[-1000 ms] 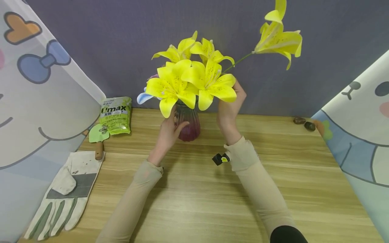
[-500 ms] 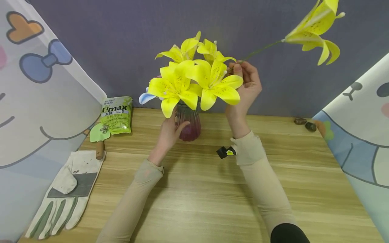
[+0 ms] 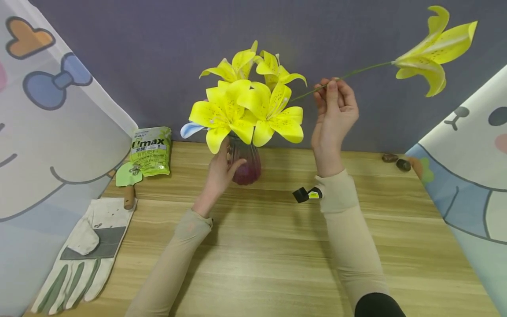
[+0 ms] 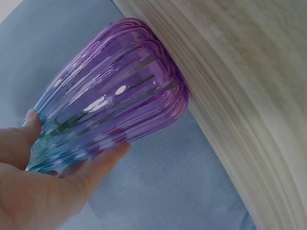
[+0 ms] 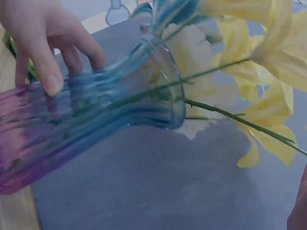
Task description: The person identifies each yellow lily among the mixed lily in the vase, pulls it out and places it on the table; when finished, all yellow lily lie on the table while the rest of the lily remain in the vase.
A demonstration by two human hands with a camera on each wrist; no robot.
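My left hand (image 3: 219,171) grips the side of a ribbed glass vase (image 3: 247,165), which shades from blue at the mouth to pink-purple at the base. In the left wrist view, thumb and fingers lie on opposite sides of the vase (image 4: 115,91). Several yellow lilies (image 3: 273,114) and a blue flower (image 3: 192,129) stand in it. Right of them, my right hand (image 3: 336,116) pinches the thin green stem of another yellow lily (image 3: 431,57), whose bloom points up and right. The right wrist view has a stem (image 5: 230,114) running out from the vase's mouth.
At the left are a green fertilizer bag (image 3: 150,152), a small trowel (image 3: 128,189) and a white-and-grey work glove (image 3: 95,246). Two dark stones (image 3: 403,165) lie at the far right. A dark grey panel (image 3: 158,66) rises behind the wooden table (image 3: 277,264).
My right hand has moved right, away from the vase, and come out from behind the blooms. The lily it pinches has swung right and tilted lower. The left hand keeps its hold on the vase.
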